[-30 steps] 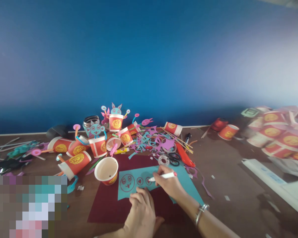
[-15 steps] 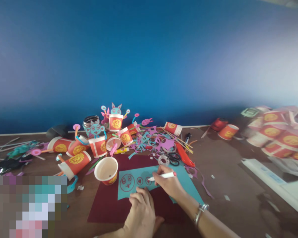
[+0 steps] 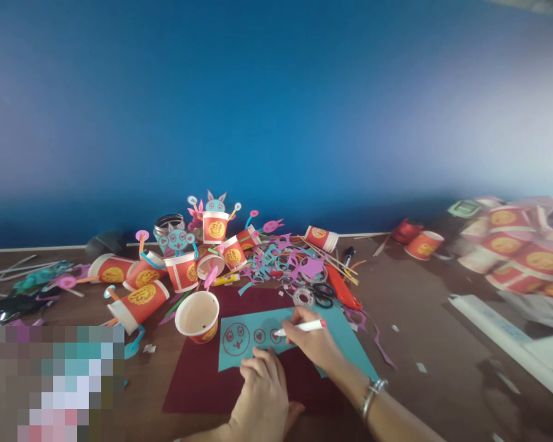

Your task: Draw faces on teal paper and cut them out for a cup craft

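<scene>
My right hand (image 3: 304, 337) is closed around a white marker (image 3: 309, 325) with a red end. Its tip touches a sheet of blue paper (image 3: 345, 341) at a small circle with a red heart in it. To the left on the sheet are another circled heart and a round face drawn in red. My left hand (image 3: 262, 383) rests on the sheet's lower edge, fingers lying on the paper and thumb apart. A dark red sheet (image 3: 198, 387) lies beneath. Just left of the drawing stands a paper cup (image 3: 197, 316), its mouth facing up.
Behind are paper scraps (image 3: 308, 267), a tape roll (image 3: 303, 298), black scissors (image 3: 323, 294) and a red-handled tool (image 3: 343, 288). Decorated cups (image 3: 182, 270) crowd the left. Stacked cups (image 3: 529, 245) and a white tool (image 3: 511, 344) lie on the right. A blue wall (image 3: 276, 123) closes the back.
The marker has shifted very slightly at the right-hand heart circle, its outer end a little to the left. My left hand stays in place.
</scene>
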{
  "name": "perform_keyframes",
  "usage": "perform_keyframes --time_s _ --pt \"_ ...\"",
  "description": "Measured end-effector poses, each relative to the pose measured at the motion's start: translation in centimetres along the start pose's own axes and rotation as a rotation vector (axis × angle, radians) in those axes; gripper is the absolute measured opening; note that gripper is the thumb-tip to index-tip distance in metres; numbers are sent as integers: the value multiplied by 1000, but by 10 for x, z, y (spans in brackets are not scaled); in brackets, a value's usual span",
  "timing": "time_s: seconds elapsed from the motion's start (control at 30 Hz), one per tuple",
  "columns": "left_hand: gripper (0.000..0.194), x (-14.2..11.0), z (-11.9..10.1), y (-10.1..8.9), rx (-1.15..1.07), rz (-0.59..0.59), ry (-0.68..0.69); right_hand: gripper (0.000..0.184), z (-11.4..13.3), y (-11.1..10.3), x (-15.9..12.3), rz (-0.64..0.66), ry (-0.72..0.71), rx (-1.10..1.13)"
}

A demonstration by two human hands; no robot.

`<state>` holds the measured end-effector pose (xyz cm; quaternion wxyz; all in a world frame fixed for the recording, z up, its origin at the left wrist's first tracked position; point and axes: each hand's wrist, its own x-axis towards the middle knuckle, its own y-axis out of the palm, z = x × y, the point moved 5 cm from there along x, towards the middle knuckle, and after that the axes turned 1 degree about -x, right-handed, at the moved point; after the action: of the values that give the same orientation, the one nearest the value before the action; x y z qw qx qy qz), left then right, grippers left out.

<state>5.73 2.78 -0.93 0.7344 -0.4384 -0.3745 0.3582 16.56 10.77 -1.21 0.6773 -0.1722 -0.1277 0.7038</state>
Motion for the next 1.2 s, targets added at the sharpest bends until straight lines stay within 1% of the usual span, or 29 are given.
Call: perform_keyframes --time_s 0.17,0.3,0.4,0.5,0.63,0.7,0.8,0.87,1.0,1.07,1.13,1.2 --pt "75 0 0 0 -2 16 -1 21 0 0 -1 11 6 27" --pt "77 0 0 -2 14 6 0 21 0 0 -1 13 -11 30" --pt "76 0 1 -2 0 -3 -3 21 -1 1 -1 13 16 27" --pt "75 1 1 -2 -9 -5 -4 21 -2 -2 1 8 32 69" --pt "75 0 0 -2 -31 -6 1 28 -7 -17 5 -127 77 251" --pt "73 0 0 -1 -46 -5 6 30 -6 -24 6 -172 47 277" --pt "71 -1 3 2 -65 5 6 33 3 -30 6 -159 -50 176" --pt "69 0 5 4 -95 3 17 34 6 -31 5 -148 -70 143" --pt "60 -2 0 4 -173 -45 101 34 2 -26 6 -140 -7 253" --pt "57 -4 -3 4 -193 -67 101 32 0 -21 6 -121 4 306" --pt "59 -7 -7 5 -193 -53 84 28 0 -16 6 -78 -1 352" --pt "60 -8 -9 6 -185 -15 70 24 2 -12 6 -15 -9 374"
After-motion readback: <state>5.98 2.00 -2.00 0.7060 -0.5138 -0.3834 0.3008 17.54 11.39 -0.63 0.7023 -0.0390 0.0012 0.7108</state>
